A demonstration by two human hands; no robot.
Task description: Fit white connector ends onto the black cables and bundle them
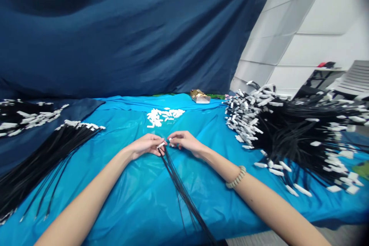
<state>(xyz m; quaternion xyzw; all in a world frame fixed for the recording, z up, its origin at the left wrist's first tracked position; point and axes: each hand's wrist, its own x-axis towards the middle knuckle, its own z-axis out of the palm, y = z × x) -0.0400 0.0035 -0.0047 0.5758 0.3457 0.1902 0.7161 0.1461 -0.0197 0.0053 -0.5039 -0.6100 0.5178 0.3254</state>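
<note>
My left hand (150, 145) is closed in a pinch near the middle of the blue cover, holding the end of a thin bundle of black cables (179, 184). A white connector (160, 145) shows at its fingertips. From there the cables hang down toward the front edge. Close by on the right, my right hand (184, 142) pinches a small white piece (170, 141), mostly hidden by the fingers. The fingertips of both hands almost meet. Beyond them lies a loose pile of small white connector pieces (157, 117).
A large heap of black cables with white ends (288, 123) lies at right. Sorted cable bundles (49, 153) lie at left, some on dark cloth. A small open box (200, 97) sits at the back before a dark blue curtain (129, 34). A chair (353, 78) stands far right.
</note>
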